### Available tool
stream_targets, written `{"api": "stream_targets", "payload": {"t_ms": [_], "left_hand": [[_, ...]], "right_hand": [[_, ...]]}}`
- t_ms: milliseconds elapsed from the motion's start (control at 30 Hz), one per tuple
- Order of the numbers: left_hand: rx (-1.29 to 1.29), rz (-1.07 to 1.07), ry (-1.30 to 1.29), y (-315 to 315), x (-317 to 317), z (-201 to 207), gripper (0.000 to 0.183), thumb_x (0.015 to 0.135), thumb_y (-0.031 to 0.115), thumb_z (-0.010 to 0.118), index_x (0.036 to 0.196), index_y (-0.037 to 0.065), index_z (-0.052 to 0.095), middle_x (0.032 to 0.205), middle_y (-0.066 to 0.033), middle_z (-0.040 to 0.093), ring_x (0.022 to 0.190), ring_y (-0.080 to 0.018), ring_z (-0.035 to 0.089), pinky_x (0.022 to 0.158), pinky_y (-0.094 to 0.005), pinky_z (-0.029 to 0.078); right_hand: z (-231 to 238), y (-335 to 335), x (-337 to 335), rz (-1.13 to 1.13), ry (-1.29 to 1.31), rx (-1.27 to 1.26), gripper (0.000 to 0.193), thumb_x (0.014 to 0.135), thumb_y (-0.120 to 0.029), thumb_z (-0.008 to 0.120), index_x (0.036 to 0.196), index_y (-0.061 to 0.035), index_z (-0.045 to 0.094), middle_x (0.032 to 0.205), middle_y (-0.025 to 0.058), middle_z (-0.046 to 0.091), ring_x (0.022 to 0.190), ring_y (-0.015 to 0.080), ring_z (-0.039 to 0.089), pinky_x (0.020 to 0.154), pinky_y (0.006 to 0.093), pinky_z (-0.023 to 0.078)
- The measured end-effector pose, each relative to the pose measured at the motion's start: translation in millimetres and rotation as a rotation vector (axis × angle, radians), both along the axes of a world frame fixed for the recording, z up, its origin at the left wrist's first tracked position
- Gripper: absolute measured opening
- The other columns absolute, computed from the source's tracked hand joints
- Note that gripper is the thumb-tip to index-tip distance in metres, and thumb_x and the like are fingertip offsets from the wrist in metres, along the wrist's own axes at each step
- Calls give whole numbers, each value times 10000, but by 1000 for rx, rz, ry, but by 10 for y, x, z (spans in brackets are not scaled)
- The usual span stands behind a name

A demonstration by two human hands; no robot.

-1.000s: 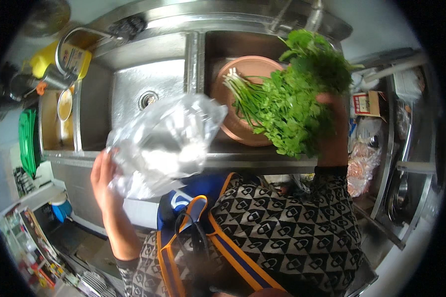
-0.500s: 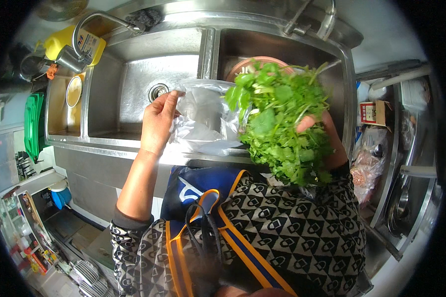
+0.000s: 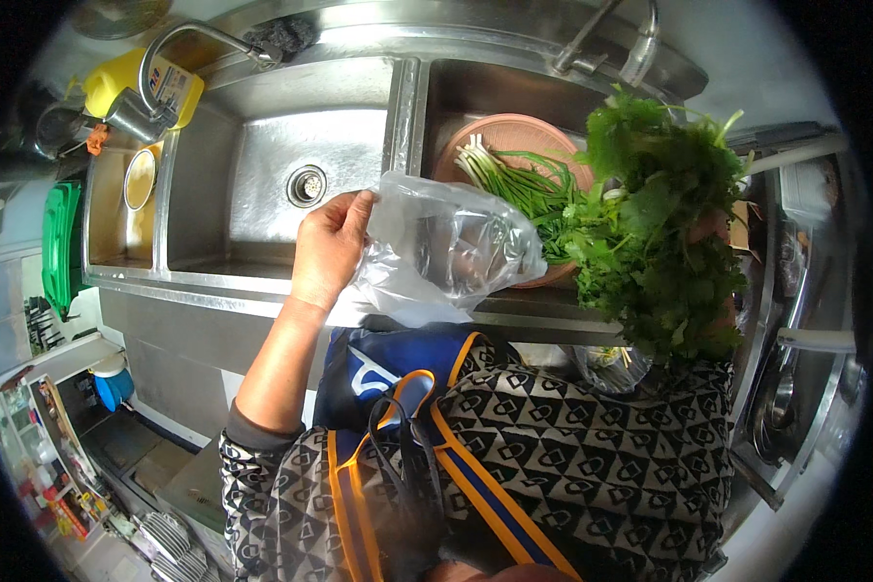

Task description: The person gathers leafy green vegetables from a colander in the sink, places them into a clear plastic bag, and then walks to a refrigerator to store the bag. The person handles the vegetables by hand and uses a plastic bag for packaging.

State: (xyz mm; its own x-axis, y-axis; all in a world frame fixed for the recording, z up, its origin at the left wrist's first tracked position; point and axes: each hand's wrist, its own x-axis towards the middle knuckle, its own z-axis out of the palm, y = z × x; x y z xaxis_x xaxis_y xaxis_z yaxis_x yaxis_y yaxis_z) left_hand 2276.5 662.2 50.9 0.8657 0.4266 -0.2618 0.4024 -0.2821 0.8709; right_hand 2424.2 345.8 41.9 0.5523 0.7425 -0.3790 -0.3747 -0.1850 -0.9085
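Observation:
My left hand pinches the rim of a thin see-through plastic bag between thumb and fingers, over the front edge of the double sink. The bag hangs limp to the right of that hand, with nothing to be made out inside it. On the right, a big leafy bunch of cilantro is raised over the sink's right side, with my right hand closed on it; leaves cover most of that hand. Scallions with white ends lie in a round pink basin in the right sink bowl, partly behind the cilantro.
A drain shows in the left sink bowl. Faucets arch over the back rim, near a yellow jug. At the front edge, beside my body, sits a plastic bag with greens. Shelves with utensils stand right.
My right hand has carried the cilantro rightward, away from the plastic bag, uncovering the basin and scallions. My left hand has shifted slightly right, still holding the bag, which now stretches out more.

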Motion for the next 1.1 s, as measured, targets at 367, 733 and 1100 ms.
{"api": "stream_targets", "payload": {"t_ms": [367, 733, 1100], "left_hand": [[115, -76, 33, -120, 92, -12, 351, 895, 316, 539, 905, -18, 647, 611, -140, 605, 537, -180, 564, 567, -306, 457], [81, -150, 16, -299, 180, -65, 350, 907, 324, 506, 934, 5, 648, 722, -196, 633, 686, -315, 632, 637, -339, 482], [347, -408, 72, -445, -113, 84, 340, 839, 261, 585, 1156, 145, 540, 602, -113, 595, 587, -295, 609, 564, -372, 469]], "right_hand": [[3, 350, -273, 112, 150, -9, 681, 598, 19, 752, 1223, -48, 489, 1045, 74, 614, 959, 201, 572, 882, 335, 421], [-429, 924, -346, 494, -59, -186, 775, 608, 50, 736, 1304, -48, 410, 1058, 57, 600, 938, 125, 555, 827, 293, 459], [-876, 1134, -173, 74, -4, -218, 288, 650, -130, 692, 911, -15, 656, 912, 88, 652, 848, 183, 598, 791, 299, 453]]}}
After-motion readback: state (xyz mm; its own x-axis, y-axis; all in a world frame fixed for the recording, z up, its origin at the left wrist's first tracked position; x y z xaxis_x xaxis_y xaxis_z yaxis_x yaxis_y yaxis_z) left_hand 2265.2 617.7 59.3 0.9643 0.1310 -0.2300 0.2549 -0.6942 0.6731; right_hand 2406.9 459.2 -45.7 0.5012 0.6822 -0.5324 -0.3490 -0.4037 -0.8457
